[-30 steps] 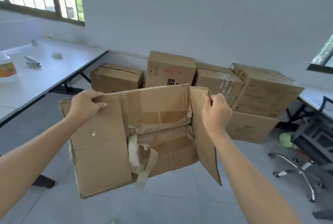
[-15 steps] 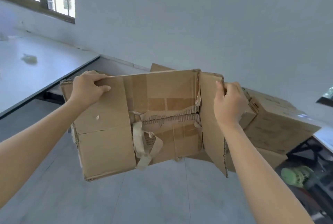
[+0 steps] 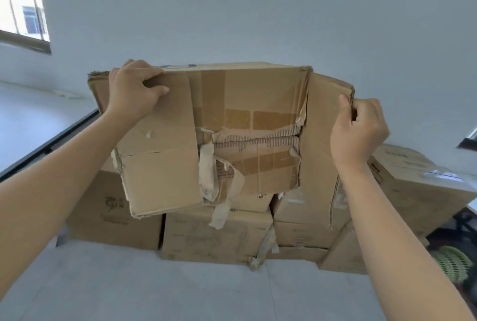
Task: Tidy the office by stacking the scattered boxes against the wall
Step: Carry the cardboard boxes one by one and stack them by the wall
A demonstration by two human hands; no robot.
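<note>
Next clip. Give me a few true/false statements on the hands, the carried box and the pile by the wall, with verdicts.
1. The left hand and right hand both grip the torn box. True.
2. The torn box is sealed with intact tape. False: loose tape dangles from its torn front.
3. Behind it, other boxes stand stacked at the wall. True.
4. The right hand holds the box's bottom edge. False: it grips the upper edge of the side flap.

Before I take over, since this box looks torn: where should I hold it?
Probably the top edge of the torn box, from above, as the left hand grips it: the middle seam is split, tape hangs loose, and the flap in the right hand stands open.
</note>
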